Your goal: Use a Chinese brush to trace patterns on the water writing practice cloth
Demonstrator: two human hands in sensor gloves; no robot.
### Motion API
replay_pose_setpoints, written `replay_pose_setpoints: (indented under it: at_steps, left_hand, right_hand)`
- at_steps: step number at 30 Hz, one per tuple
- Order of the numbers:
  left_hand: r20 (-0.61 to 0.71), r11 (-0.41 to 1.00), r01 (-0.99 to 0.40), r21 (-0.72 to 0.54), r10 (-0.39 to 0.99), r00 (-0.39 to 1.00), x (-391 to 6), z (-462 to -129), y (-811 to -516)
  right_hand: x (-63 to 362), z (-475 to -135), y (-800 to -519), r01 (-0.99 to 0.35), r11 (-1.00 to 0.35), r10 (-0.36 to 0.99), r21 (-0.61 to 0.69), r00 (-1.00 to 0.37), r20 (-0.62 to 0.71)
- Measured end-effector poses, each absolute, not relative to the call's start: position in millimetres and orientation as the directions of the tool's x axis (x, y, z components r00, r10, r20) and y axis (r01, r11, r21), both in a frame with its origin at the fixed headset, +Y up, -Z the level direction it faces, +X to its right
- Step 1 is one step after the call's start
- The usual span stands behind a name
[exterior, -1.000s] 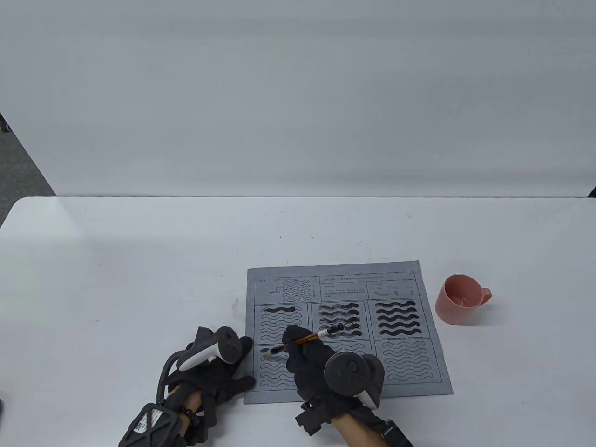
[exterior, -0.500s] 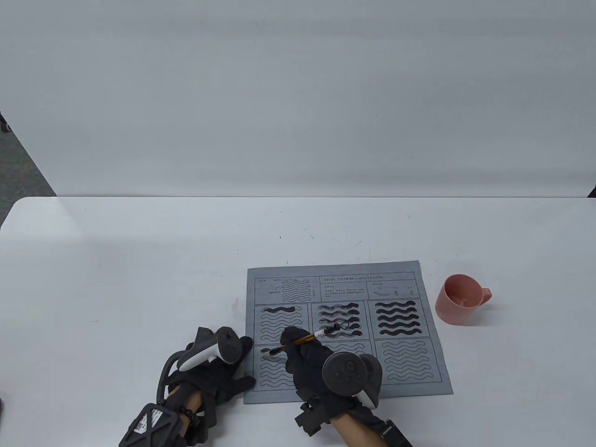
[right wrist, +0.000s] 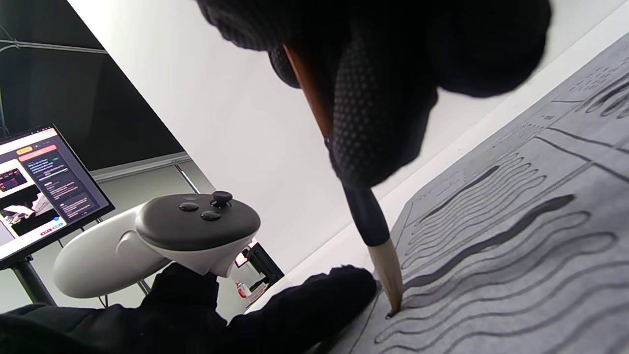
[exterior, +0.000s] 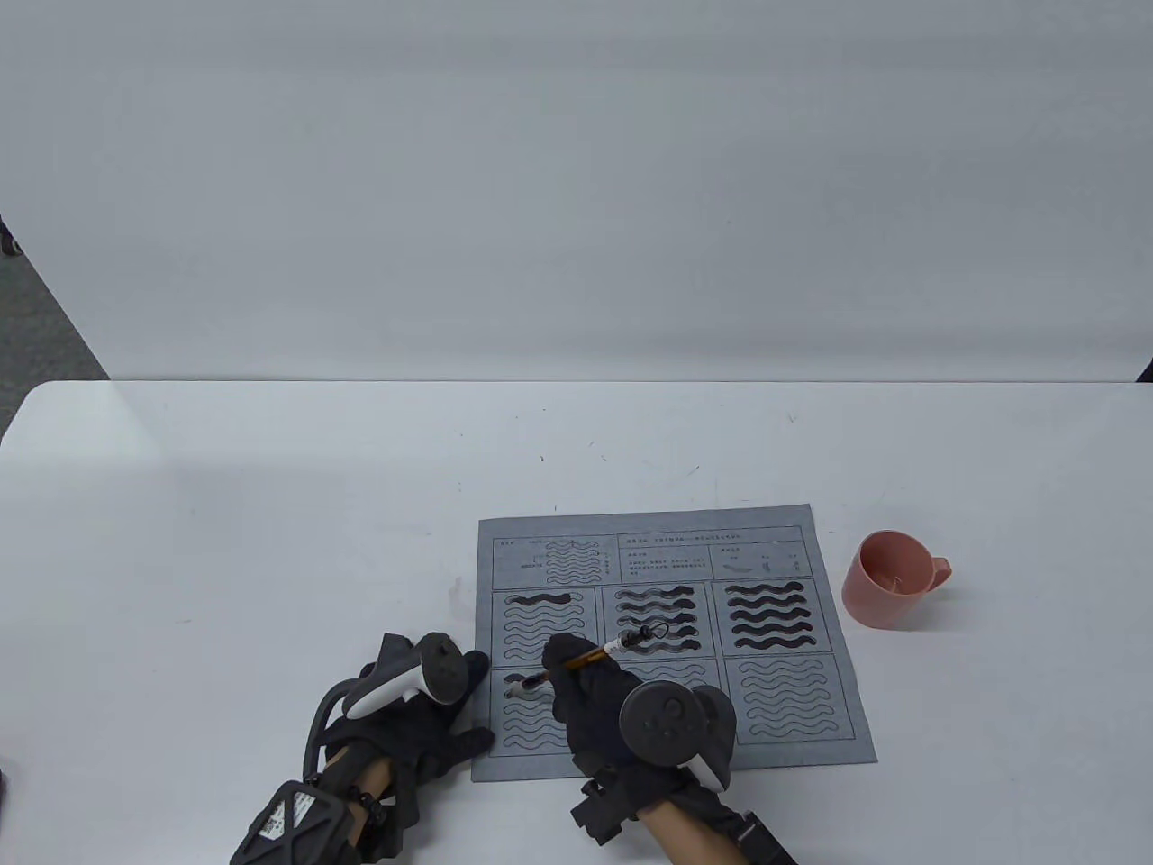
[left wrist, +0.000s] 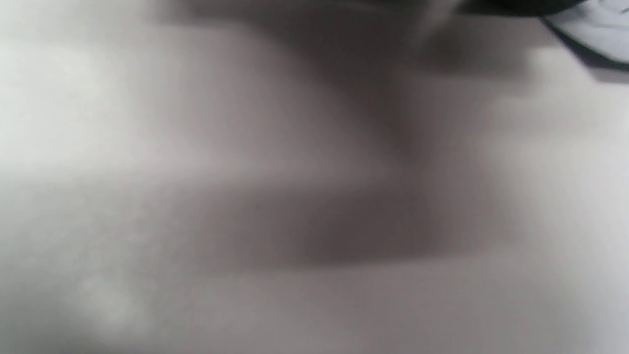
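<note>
A white table point(exterior: 270, 505) stands before a plain grey-white wall. In the table view, a grey practice cloth point(exterior: 671, 541) lies flat on the table, near its front edge, printed with boxes of wavy lines. The top right box is filled dark, the top middle one mostly, and the top left box has only its first line dark. A pink cup point(exterior: 887, 578) stands on the table just beside the cloth's right edge, apart from it. The right hand point(exterior: 612, 712) pinches the brush point(exterior: 585, 656) with curled fingers – the tip is down in the lower left box, on its first wavy line. The left hand point(exterior: 423, 730) lies beside the cloth's left edge, fingers stretched, their tips on the cloth's border.

The left wrist view is too blurred to tell anything (only grey shade).

In the right wrist view, the gloved fingers point(right wrist: 378, 98) of the right hand close around the brush handle, and the pale tip point(right wrist: 388, 280) touches the cloth at the left end of a wavy line – a dark wet stroke runs away from it. The left hand's finger point(right wrist: 314, 300) presses flat on the cloth edge just beside the tip, with the tracker point(right wrist: 162, 236) above it. A lit screen point(right wrist: 39, 187) stands at the far left.
</note>
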State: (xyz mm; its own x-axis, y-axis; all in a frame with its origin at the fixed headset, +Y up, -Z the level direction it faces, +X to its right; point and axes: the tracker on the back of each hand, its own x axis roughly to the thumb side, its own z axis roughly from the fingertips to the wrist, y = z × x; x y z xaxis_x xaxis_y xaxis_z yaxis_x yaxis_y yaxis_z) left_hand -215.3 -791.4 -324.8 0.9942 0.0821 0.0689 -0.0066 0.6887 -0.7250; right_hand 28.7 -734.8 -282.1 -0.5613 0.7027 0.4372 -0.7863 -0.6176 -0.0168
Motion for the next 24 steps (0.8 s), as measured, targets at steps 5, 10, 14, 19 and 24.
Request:
replay_pose_setpoints:
  at_steps: [5,10,14,19,24]
  left_hand:
    - [0.069,0.69,-0.007,-0.724,0.082,0.994,-215.3,-324.7,-791.1]
    - [0.069,0.69,-0.007,-0.724,0.082,0.994,-215.3,-324.7,-791.1]
    - [0.069,0.69,-0.007,-0.724,0.082,0.994,-215.3,-324.7,-791.1]
    - [0.069,0.69,-0.007,-0.724,0.082,0.994,-215.3,-324.7,-791.1]
    - [0.069,0.69,-0.007,-0.724,0.082,0.994,-215.3,-324.7,-791.1]
  right_hand:
    - [29.6,-282.9,-735.9,-0.788,-0.616,0.708,-0.016,-0.562,0.428]
    - [30.2,-283.1,-735.8,-0.783,-0.622,0.7,-0.028,-0.572,0.428]
    - [30.6,-283.3,-736.1,-0.78,-0.625,0.7,-0.025,-0.574,0.426]
    - [31.5,-283.6,-736.1,-0.774,-0.632,0.692,-0.03,-0.582,0.427]
    - [32.6,-284.0,-736.5,-0.776,-0.63,0.696,-0.029,-0.58,0.423]
